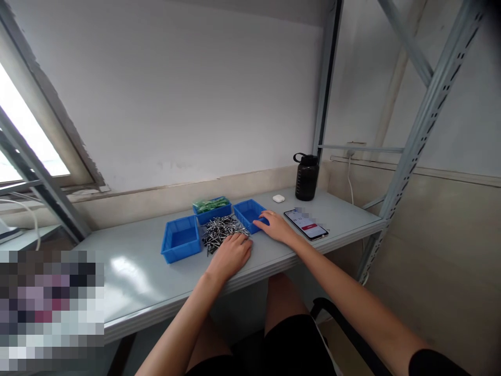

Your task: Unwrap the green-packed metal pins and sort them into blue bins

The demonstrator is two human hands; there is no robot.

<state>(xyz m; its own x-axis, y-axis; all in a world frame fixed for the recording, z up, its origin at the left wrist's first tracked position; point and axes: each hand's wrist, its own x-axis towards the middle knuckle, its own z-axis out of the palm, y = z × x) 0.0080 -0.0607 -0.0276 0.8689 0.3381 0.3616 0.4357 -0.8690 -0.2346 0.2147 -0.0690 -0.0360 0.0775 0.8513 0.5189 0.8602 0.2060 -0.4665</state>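
Observation:
A loose pile of thin metal rivets (219,230), silver and dark, lies on the table among three blue bins. My left hand (233,255) rests at the pile's near right edge, back up and fingers curled down; its fingertips and anything under them are hidden. My right hand (275,227) is at the right rim of the right blue bin (246,208), with thumb and fingers apart and nothing visible between them. Left of the pile stands the left blue bin (182,250), with no contents visible. Behind it, the back blue bin (214,214) holds green plastic packets (211,204).
To the right lie a phone (306,224) with a lit screen and a small white case (278,199). A dark bottle (307,178) stands near the back right corner. Metal posts (415,146) frame the grey table (129,261). Pixelation covers the lower left.

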